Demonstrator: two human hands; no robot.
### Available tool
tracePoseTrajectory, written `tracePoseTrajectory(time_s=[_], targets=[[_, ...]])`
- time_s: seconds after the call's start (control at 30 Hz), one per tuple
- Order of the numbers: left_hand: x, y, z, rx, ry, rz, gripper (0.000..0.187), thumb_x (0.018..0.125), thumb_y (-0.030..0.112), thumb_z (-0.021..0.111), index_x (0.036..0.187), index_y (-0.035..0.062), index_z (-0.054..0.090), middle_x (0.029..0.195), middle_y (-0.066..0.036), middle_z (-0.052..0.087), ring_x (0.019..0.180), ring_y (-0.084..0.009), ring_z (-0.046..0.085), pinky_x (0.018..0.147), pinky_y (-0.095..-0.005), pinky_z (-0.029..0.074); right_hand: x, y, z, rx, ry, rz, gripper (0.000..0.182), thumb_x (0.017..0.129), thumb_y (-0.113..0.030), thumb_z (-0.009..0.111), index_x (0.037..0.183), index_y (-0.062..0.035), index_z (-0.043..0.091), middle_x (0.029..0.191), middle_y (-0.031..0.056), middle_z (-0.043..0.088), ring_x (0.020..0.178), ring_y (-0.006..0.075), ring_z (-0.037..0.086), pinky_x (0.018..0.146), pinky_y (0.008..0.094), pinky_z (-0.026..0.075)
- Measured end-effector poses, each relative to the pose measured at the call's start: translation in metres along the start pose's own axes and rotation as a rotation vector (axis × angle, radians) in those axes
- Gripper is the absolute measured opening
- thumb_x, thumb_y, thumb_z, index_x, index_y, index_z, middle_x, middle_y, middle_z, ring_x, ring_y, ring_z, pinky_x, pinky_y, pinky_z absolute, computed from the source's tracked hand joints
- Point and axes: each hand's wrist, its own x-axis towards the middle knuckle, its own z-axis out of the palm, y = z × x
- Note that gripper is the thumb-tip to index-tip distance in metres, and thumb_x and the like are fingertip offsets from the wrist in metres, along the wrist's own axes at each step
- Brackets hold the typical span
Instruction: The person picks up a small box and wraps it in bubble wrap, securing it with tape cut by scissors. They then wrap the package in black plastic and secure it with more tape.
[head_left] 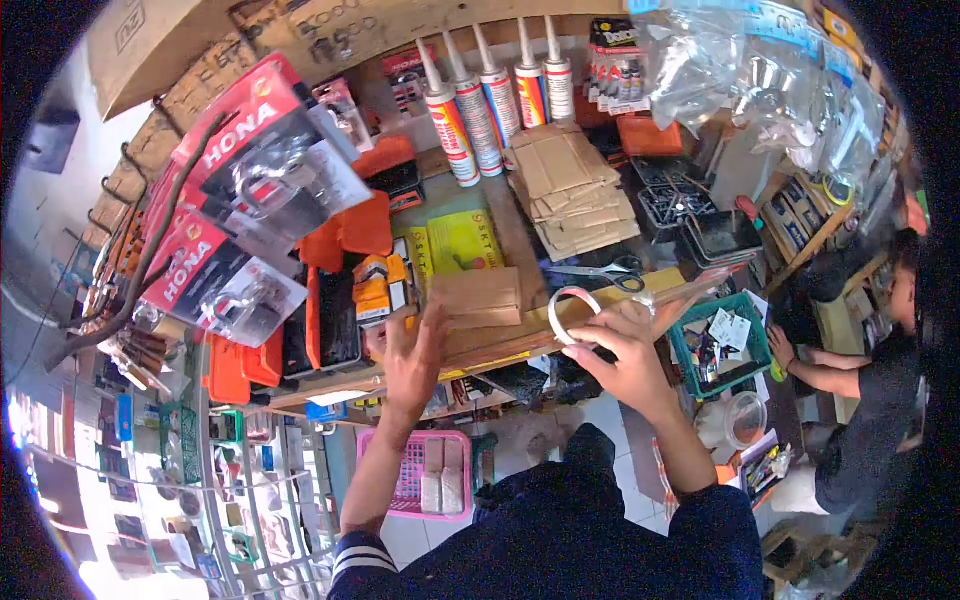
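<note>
A roll of tape point(553, 318) stands on its edge over the counter's front, gripped by my right hand point(632, 362) between thumb and fingers. To the left, my left hand point(410, 365) is raised with its fingers apart and slightly blurred. Its fingertips are right at the left end of a flat brown cardboard packet point(482, 298), which lies on the counter point(455, 350). Behind the tape lie scissors point(600, 272) with dark handles. A stack of similar brown cardboard packets point(570, 190) rises farther back.
Several sealant tubes point(455, 135) stand at the back. Packaged HONA padlocks point(250, 300) hang at the left, near orange bins point(360, 225). A green basket point(675, 345) stands at the right, with another person point(870, 400) beyond. Below is a pink basket point(385, 485).
</note>
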Motion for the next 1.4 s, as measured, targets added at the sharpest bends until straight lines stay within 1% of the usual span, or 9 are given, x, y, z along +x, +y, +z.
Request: tracePoseTrajectory(time_s=[0.07,0.23,0.4,0.47,0.53,0.6,0.87,1.0,1.4], targets=[[-0.005,-0.005,0.006,-0.037,-0.032,-0.012,0.058,0.090,0.022,0.071,0.144,0.0190,0.054,0.108,-0.004,0.063,0.109,-0.0219,0.054,0.098,-0.0508,0.029,0.001,-0.012,0.002,0.103,0.005,0.007,0.022,0.079,-0.020,0.082,0.097,-0.0094,0.075,0.095,0.0015,0.067,0.097,0.0235,0.057,0.091,0.0406,0.036],[-0.006,-0.004,0.007,-0.069,0.012,-0.008,0.057,0.090,0.023,0.069,0.144,0.0184,0.054,0.116,-0.001,0.066,0.114,-0.0214,0.053,0.098,-0.0510,0.029,0.014,-0.034,0.007,0.234,0.005,-0.054,0.022,0.075,-0.011,0.084,0.094,-0.0046,0.073,0.079,0.0052,0.069,0.074,0.0224,0.062,0.076,0.0349,0.043],[-0.001,0.007,-0.003,0.000,0.063,-0.037,0.057,0.086,0.025,0.073,0.140,0.0153,0.056,0.127,-0.001,0.065,0.122,-0.0213,0.052,0.100,-0.0474,0.028,0.019,-0.053,0.031,0.413,-0.069,-0.113,0.026,0.075,-0.013,0.087,0.095,-0.0042,0.072,0.074,0.0026,0.066,0.069,0.0169,0.061,0.072,0.0318,0.043],[0.001,0.017,-0.009,-0.220,0.144,-0.158,0.058,0.083,0.025,0.076,0.136,0.0142,0.058,0.126,-0.002,0.065,0.123,-0.0235,0.052,0.101,-0.0447,0.028,0.020,-0.059,0.038,0.469,-0.113,-0.109,0.031,0.075,-0.016,0.088,0.098,-0.0042,0.072,0.074,0.0023,0.066,0.067,0.0154,0.060,0.072,0.0310,0.044],[0.003,0.030,-0.039,-0.190,0.182,-0.235,0.055,0.082,0.024,0.077,0.132,0.0111,0.060,0.124,-0.006,0.066,0.121,-0.0275,0.053,0.100,-0.0441,0.033,0.022,-0.062,0.042,0.526,-0.159,-0.096,0.035,0.075,-0.019,0.089,0.101,-0.0042,0.071,0.074,0.0020,0.066,0.066,0.0139,0.060,0.072,0.0301,0.044],[-0.009,0.038,-0.061,-0.654,0.207,-0.412,0.051,0.083,0.023,0.075,0.130,0.0063,0.062,0.126,-0.012,0.065,0.118,-0.0314,0.055,0.099,-0.0447,0.039,0.022,-0.064,0.047,0.573,-0.163,-0.055,0.040,0.073,-0.022,0.091,0.103,-0.0038,0.072,0.075,0.0023,0.066,0.066,0.0129,0.060,0.070,0.0289,0.046],[-0.040,0.066,-0.106,-0.870,0.125,-0.342,0.052,0.079,0.026,0.083,0.123,0.0037,0.066,0.129,-0.014,0.063,0.120,-0.0321,0.057,0.101,-0.0430,0.043,0.015,-0.074,0.056,0.586,-0.273,-0.151,0.051,0.065,-0.024,0.094,0.103,0.0003,0.071,0.078,0.0039,0.065,0.071,0.0128,0.060,0.067,0.0268,0.048],[-0.050,0.078,-0.091,-1.139,0.221,-0.441,0.026,0.082,0.017,0.082,0.103,0.0039,0.074,0.124,-0.015,0.067,0.113,-0.0295,0.063,0.097,-0.0394,0.048,0.007,-0.076,0.055,0.545,-0.247,-0.180,0.048,0.064,-0.026,0.094,0.099,-0.0015,0.072,0.074,0.0042,0.066,0.066,0.0142,0.059,0.067,0.0292,0.046],[-0.067,0.091,-0.076,-0.953,0.220,-0.469,0.009,0.084,0.011,0.077,0.090,0.0048,0.073,0.111,-0.011,0.072,0.100,-0.0274,0.067,0.087,-0.0382,0.049,-0.016,-0.070,0.051,0.454,-0.281,-0.165,0.051,0.064,-0.031,0.092,0.102,-0.0033,0.073,0.069,0.0027,0.066,0.070,0.0172,0.060,0.072,0.0324,0.044]])
